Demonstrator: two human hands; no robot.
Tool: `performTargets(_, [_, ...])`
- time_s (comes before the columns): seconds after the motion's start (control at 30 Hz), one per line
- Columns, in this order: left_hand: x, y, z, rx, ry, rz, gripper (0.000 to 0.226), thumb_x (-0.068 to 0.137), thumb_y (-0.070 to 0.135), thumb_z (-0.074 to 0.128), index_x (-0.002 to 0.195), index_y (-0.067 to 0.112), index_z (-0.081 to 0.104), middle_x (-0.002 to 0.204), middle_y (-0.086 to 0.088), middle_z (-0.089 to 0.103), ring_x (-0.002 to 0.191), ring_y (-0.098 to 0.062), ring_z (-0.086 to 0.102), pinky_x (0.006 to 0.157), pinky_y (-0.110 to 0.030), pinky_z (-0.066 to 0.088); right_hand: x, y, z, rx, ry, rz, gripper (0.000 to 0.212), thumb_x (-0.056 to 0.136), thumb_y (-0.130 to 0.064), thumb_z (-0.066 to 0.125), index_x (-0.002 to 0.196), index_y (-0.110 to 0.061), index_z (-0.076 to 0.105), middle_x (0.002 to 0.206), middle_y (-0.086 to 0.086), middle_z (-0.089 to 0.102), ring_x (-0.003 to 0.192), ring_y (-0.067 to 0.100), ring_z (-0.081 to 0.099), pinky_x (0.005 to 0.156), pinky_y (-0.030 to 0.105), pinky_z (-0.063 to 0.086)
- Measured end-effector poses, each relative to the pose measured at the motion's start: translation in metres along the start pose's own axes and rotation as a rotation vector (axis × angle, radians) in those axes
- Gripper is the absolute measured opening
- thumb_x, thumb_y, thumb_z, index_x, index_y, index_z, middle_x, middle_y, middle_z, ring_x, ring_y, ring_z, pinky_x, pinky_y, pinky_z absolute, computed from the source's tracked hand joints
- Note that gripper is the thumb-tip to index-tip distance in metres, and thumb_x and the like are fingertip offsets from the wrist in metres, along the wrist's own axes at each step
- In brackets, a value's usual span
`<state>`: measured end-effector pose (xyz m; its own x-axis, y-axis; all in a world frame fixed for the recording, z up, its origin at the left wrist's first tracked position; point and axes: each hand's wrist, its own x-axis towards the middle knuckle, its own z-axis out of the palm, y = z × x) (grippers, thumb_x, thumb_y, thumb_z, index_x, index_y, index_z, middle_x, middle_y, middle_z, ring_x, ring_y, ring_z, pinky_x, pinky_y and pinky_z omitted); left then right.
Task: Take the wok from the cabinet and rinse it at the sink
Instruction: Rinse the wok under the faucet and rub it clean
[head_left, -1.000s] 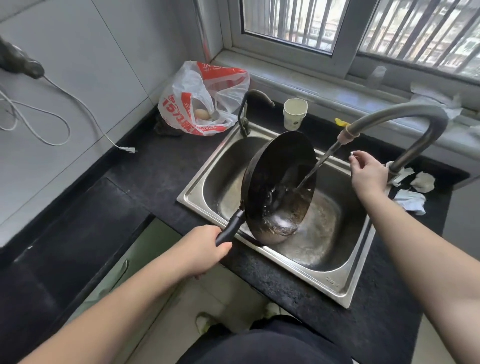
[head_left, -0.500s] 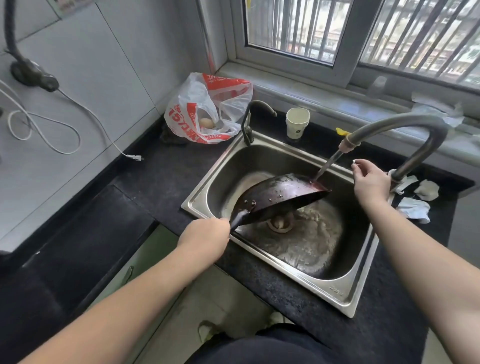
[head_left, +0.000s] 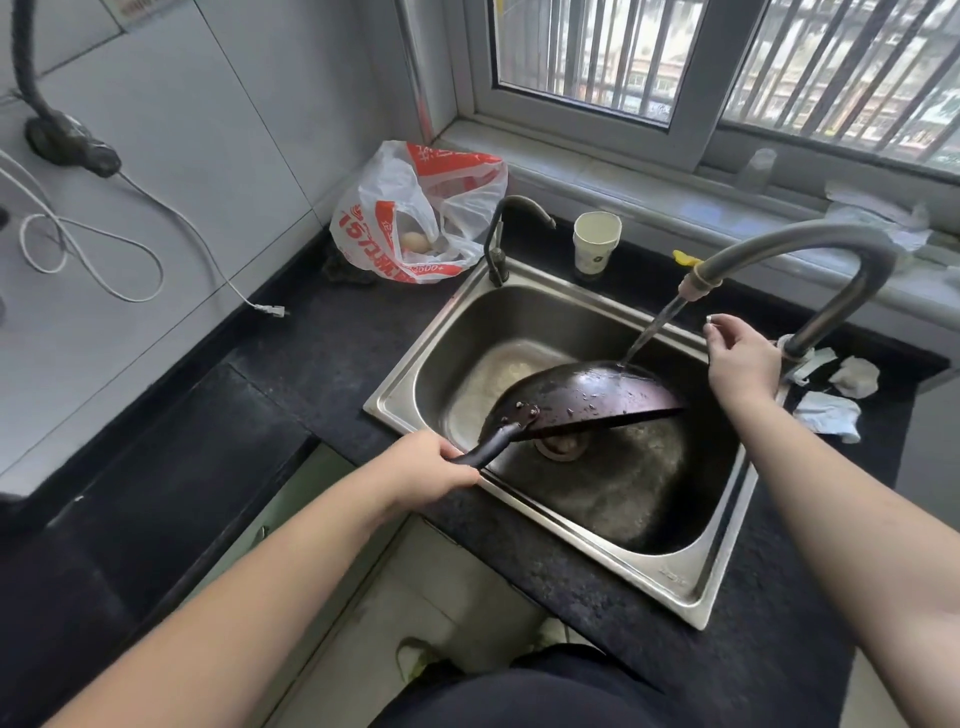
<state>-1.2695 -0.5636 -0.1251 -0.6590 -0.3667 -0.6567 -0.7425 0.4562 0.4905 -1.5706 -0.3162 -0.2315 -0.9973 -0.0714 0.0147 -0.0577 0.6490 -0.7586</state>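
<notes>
The dark wok (head_left: 587, 397) hangs over the steel sink (head_left: 691, 597), turned bottom-up so its wet outer side faces me. My left hand (head_left: 426, 470) grips its black handle at the sink's near left edge. Water streams from the curved grey faucet (head_left: 810, 254) onto the wok's far rim. My right hand (head_left: 740, 358) hovers by the faucet's base at the sink's right side, fingers loosely curled with nothing visibly in them.
A red and white plastic bag (head_left: 415, 218) with an egg lies left of the sink. A paper cup (head_left: 596, 241) and a small second tap (head_left: 498, 244) stand behind it. Crumpled tissues (head_left: 831, 410) lie at right. A white cable (head_left: 171, 223) hangs on the left wall.
The wok has gone from tilted on edge with its inside facing the water to flipped bottom-up under the stream. My right hand stayed near the faucet.
</notes>
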Motion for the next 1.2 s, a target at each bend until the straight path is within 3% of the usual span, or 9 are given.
performTargets(0.13, [-0.003, -0.005, 0.004, -0.334, -0.127, -0.105, 0.016, 0.088, 0.017, 0.062, 0.074, 0.015, 0.056, 0.062, -0.001, 0.049, 0.042, -0.008, 0.04, 0.038, -0.018, 0.023, 0.001, 0.001, 0.0, 0.007, -0.005, 0.007, 0.03, 0.095, -0.035, 0.055, 0.117, -0.019, 0.068, 0.112, 0.004, 0.071, 0.105, 0.022, 0.063, 0.09, 0.023, 0.04])
performTargets(0.23, [-0.002, -0.005, 0.006, -0.327, -0.076, -0.1, 0.017, 0.088, 0.018, 0.061, 0.073, 0.015, 0.056, 0.063, -0.001, 0.051, 0.039, -0.007, 0.037, 0.037, -0.017, 0.018, 0.002, 0.002, 0.001, 0.003, -0.003, 0.01, 0.03, 0.095, -0.036, 0.055, 0.117, -0.02, 0.067, 0.112, 0.004, 0.071, 0.105, 0.022, 0.062, 0.092, 0.025, 0.041])
performTargets(0.6, [-0.001, 0.001, 0.011, -0.313, 0.048, -0.078, 0.022, 0.086, 0.015, 0.061, 0.065, 0.009, 0.057, 0.061, -0.009, 0.054, 0.036, -0.012, 0.035, 0.038, -0.015, 0.022, 0.002, 0.001, 0.0, -0.011, -0.002, 0.007, 0.031, 0.095, -0.036, 0.055, 0.118, -0.02, 0.067, 0.114, 0.005, 0.071, 0.108, 0.024, 0.062, 0.095, 0.03, 0.043])
performTargets(0.73, [0.003, 0.012, 0.0, -0.198, 0.108, -0.042, 0.027, 0.078, 0.022, 0.064, 0.075, -0.005, 0.067, 0.062, -0.012, 0.057, 0.04, -0.018, 0.038, 0.043, -0.021, 0.029, 0.001, 0.002, 0.0, -0.005, 0.0, 0.012, 0.03, 0.095, -0.036, 0.056, 0.118, -0.021, 0.067, 0.113, 0.004, 0.071, 0.107, 0.023, 0.062, 0.095, 0.029, 0.042])
performTargets(0.83, [0.004, 0.028, -0.019, -0.037, 0.167, 0.026, 0.02, 0.077, 0.022, 0.069, 0.077, 0.003, 0.072, 0.055, -0.002, 0.066, 0.04, -0.012, 0.05, 0.045, -0.019, 0.038, 0.002, 0.002, 0.001, -0.002, 0.005, 0.007, 0.03, 0.095, -0.036, 0.055, 0.117, -0.02, 0.068, 0.112, 0.004, 0.071, 0.107, 0.024, 0.062, 0.093, 0.029, 0.043])
performTargets(0.9, [0.003, 0.042, -0.028, 0.066, 0.195, 0.062, 0.013, 0.075, 0.027, 0.072, 0.082, 0.016, 0.071, 0.063, 0.0, 0.073, 0.059, -0.012, 0.067, 0.061, -0.025, 0.054, 0.002, 0.003, 0.002, -0.004, 0.012, -0.004, 0.03, 0.095, -0.036, 0.055, 0.116, -0.019, 0.068, 0.111, 0.005, 0.072, 0.107, 0.024, 0.063, 0.091, 0.028, 0.043])
performTargets(1.0, [0.0, 0.059, -0.033, 0.238, 0.223, 0.104, 0.021, 0.073, 0.032, 0.074, 0.091, 0.022, 0.07, 0.082, 0.002, 0.073, 0.079, -0.018, 0.069, 0.078, -0.032, 0.057, 0.002, 0.002, 0.001, -0.01, 0.014, 0.001, 0.031, 0.095, -0.036, 0.055, 0.116, -0.018, 0.068, 0.11, 0.007, 0.072, 0.106, 0.025, 0.063, 0.088, 0.027, 0.042])
performTargets(1.1, [-0.001, 0.071, -0.035, 0.333, 0.254, 0.129, 0.03, 0.072, 0.033, 0.076, 0.099, 0.022, 0.069, 0.089, 0.002, 0.07, 0.082, -0.018, 0.066, 0.076, -0.03, 0.055, 0.001, 0.001, 0.0, -0.018, 0.01, 0.0, 0.03, 0.095, -0.036, 0.055, 0.116, -0.019, 0.068, 0.11, 0.006, 0.072, 0.106, 0.025, 0.062, 0.084, 0.024, 0.039])
performTargets(1.2, [-0.003, 0.082, -0.035, 0.382, 0.276, 0.138, 0.027, 0.07, 0.032, 0.077, 0.094, 0.019, 0.072, 0.078, 0.001, 0.07, 0.075, -0.017, 0.067, 0.069, -0.028, 0.055, 0.001, 0.0, -0.001, -0.036, 0.005, 0.002, 0.03, 0.096, -0.036, 0.054, 0.117, -0.02, 0.068, 0.111, 0.007, 0.071, 0.107, 0.026, 0.062, 0.083, 0.025, 0.039])
